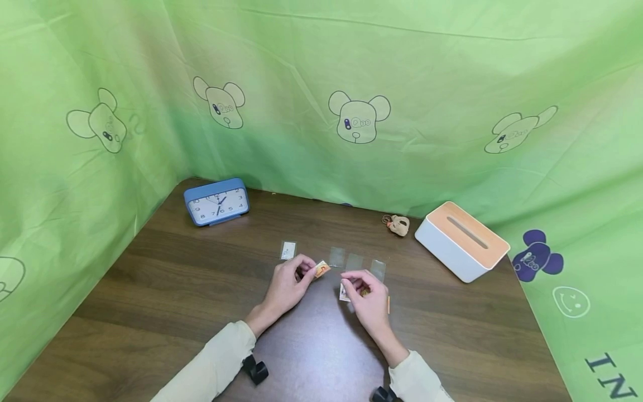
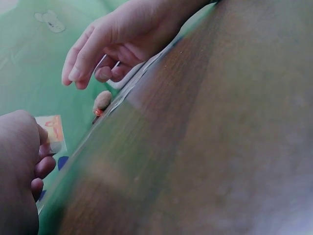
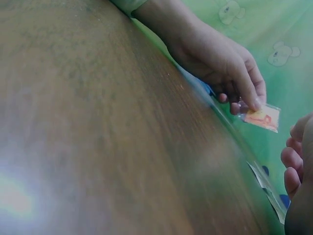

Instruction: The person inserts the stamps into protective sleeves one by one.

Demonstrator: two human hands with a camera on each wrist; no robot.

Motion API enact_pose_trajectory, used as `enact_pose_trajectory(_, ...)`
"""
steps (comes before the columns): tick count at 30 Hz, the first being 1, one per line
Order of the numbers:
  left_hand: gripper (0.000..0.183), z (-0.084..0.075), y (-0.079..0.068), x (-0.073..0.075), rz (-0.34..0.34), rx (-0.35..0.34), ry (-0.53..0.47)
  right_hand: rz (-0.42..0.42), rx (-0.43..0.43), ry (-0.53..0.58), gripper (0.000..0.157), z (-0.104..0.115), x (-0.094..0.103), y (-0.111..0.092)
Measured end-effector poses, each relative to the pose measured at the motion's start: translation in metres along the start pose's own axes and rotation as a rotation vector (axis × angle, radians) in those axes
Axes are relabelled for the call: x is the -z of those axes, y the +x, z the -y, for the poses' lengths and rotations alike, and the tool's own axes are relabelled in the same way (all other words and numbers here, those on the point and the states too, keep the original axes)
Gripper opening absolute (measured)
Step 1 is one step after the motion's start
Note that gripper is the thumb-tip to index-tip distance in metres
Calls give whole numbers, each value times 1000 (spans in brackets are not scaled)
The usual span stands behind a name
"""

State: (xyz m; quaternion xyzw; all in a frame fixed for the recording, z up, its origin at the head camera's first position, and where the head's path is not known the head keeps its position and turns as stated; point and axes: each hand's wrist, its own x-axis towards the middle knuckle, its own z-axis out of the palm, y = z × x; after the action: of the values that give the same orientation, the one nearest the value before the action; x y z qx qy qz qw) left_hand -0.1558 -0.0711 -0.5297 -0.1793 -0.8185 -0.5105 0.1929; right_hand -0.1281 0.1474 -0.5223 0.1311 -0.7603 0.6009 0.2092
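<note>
My left hand pinches a small clear sleeve with an orange-and-white stamp-like card in it, raised over the table. In the right wrist view the orange card sticks out past the thumb and fingertips. To the right, my right hand hovers with loosely bent fingers and nothing between them, as the left wrist view shows. A pale card with a purplish print shows beside its thumb. Partly hidden behind this hand are a yellowish piece and an orange edge.
Three clear sleeves, among them a left one and a right one, lie beyond the hands. Another sleeve holds a white card. Farther back stand a blue clock, a beige trinket and a tissue box.
</note>
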Motion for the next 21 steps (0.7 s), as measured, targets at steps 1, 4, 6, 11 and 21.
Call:
enact_pose_trajectory(1, 7, 4, 0, -1, -7, 5, 13, -6, 0, -2, 17, 0, 1, 0)
enact_pose_trajectory(4, 7, 15, 1, -4, -27, 21, 57, -14, -10, -7, 19, -1, 5, 0)
enact_pose_trajectory(6, 8, 16, 3, -4, -44, 17, 94, -16, -20, -8, 19, -1, 8, -1)
enact_pose_trajectory(11, 11, 6, 8, 2, -78, 16, 191, -14, -40, -10, 18, -2, 11, 0)
enact_pose_trajectory(21, 10, 2, 19, 4, -113, 133, 320, -14, -39, -4, 18, -2, 11, 0)
